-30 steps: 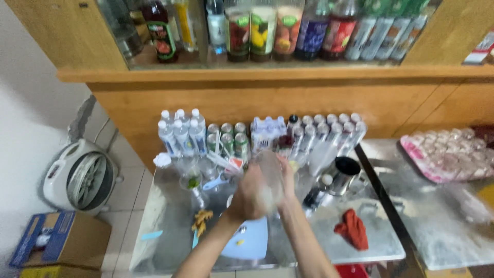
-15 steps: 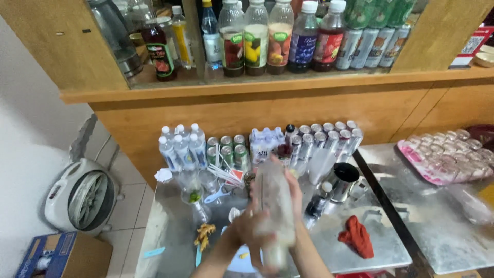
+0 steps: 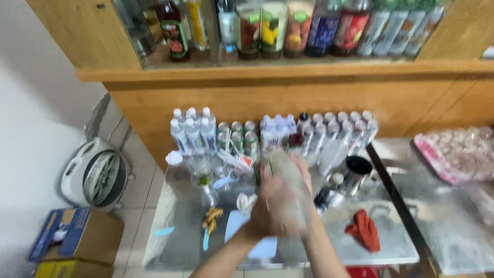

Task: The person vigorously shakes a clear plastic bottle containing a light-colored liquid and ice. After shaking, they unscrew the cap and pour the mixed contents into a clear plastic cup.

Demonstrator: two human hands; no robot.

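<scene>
Both my hands are clasped around a tall, pale, see-through container held above a steel table. My left hand wraps its near left side. My right hand covers its right side. Hands and container are smeared by motion blur, so I cannot tell what is inside or whether it has a lid. Just behind them on the table are a black cup and rows of bottles.
Small water bottles, cans and more clear bottles line the table's back. A red cloth lies right, a small glass left. A wooden shelf holds drink bottles. On the floor are a white cooker and cardboard box.
My clasped hands and the container dropped towards me, then rose a little, blurred throughout. The view has shifted slightly; nothing on the table has moved.
</scene>
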